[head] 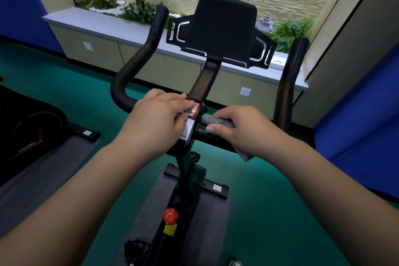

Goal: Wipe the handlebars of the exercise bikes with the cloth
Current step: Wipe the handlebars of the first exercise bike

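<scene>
Both hands work: right hand (241,127) fingers clench fuzzy grey cloth (216,120) around black handlebar (138,60); left hand (159,119) fingers rest flat, released.

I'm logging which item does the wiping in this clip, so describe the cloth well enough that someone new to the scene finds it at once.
Start at the black exercise bike in the middle and follow its handlebar to the crossbar just right of the centre post. There the right hand clamps a grey cloth around the bar. It is the only fuzzy, pale grey thing among smooth black parts; the left hand holds none.
</scene>
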